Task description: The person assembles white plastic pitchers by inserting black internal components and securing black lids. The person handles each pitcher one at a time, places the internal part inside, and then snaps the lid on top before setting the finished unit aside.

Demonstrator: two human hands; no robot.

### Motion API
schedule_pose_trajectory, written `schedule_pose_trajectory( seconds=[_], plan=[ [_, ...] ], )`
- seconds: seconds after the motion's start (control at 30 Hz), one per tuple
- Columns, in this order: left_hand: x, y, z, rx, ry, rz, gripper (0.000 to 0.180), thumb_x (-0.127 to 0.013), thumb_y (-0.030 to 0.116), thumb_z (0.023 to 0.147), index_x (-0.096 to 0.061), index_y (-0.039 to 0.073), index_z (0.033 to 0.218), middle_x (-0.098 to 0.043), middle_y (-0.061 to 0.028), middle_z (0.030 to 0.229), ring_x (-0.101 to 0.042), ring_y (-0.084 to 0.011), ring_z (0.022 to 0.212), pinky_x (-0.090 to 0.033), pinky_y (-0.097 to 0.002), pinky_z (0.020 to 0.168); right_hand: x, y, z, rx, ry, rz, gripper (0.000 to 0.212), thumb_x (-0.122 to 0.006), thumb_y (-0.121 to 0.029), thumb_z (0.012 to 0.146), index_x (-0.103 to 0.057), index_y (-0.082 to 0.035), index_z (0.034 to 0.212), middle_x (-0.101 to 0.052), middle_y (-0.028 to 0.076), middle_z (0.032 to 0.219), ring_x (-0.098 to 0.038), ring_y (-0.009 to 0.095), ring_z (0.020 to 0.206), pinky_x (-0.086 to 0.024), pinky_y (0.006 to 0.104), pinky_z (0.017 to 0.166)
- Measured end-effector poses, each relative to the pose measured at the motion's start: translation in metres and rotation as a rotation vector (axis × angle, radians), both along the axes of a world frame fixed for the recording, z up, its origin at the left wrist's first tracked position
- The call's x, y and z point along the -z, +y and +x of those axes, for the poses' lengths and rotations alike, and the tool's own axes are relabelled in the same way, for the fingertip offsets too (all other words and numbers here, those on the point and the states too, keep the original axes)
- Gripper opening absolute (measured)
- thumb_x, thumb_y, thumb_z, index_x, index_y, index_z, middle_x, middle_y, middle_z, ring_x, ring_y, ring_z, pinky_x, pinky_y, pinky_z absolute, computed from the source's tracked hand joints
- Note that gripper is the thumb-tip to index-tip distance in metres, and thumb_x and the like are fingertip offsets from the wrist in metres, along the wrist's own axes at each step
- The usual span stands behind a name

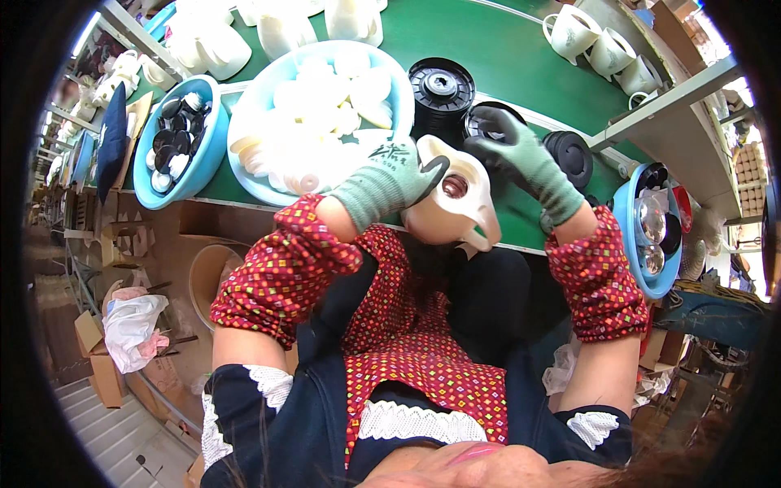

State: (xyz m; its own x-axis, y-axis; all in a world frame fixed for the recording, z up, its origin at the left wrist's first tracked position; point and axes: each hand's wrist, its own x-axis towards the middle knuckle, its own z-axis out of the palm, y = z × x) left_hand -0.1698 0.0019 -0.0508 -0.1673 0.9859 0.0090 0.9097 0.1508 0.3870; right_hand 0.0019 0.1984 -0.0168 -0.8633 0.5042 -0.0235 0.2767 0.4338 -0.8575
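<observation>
Found at the near edge of the green bench (pixel 496 49), just above the lap: a cream plastic jug body (pixel 439 220), tilted, with a looped handle and a round opening. Gripped at its left side by the left hand (pixel 389 175), clad in a grey-green knit glove with dark fingertips. Observed thumb reaching over the jug body toward the opening; cannot see the other fingers well enough to tell their spacing.

Noted the right hand (pixel 525 159), gloved alike, right of the jug body, over a middle stack of ribbed black plastic discs (pixel 470 124). Recorded fingers curved, with a gap between thumb and fingers; cannot tell whether pinching a disc.

Logged just left of that stack: a taller stack of black round discs (pixel 440 89). Logged to its right: flat black round pieces (pixel 572 154).

Listed farther left: a large pale-blue round basin (pixel 404 91) full of white plastic parts, then a smaller blue basin (pixel 203 169) of black and white pieces. Seen at far right: another blue basin (pixel 661 285), holding clear and black parts. Counted among items at right rear: white jugs with handles (pixel 573 31).
</observation>
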Motion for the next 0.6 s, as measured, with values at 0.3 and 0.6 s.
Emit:
schedule_pose_trajectory(
  seconds=[0.3,0.6],
  plan=[
    [-0.056,-0.003,0.009,-0.016,0.135,0.409,0.062,-0.084,0.034,0.082,-0.064,0.010,0.136,-0.066,-0.0148,0.126,-0.066,-0.0355,0.115,-0.054,-0.0477,0.097,0.007,-0.043,0.040,0.004,-0.246,0.584,0.051,-0.069,-0.049,0.097,-0.067,-0.006,0.125,-0.072,0.020,0.116,-0.070,0.042,0.106,-0.056,0.0510,0.093],
    [-0.046,0.044,0.017,0.204,0.021,-0.195,0.039,-0.077,0.024,0.088,-0.069,0.012,0.124,-0.078,-0.0145,0.108,-0.074,-0.0357,0.103,-0.057,-0.0463,0.093,-0.011,-0.078,0.012,0.066,-0.548,0.553,0.044,-0.068,-0.041,0.096,-0.067,-0.003,0.118,-0.074,0.023,0.105,-0.075,0.040,0.096,-0.059,0.0501,0.087]
  ],
)
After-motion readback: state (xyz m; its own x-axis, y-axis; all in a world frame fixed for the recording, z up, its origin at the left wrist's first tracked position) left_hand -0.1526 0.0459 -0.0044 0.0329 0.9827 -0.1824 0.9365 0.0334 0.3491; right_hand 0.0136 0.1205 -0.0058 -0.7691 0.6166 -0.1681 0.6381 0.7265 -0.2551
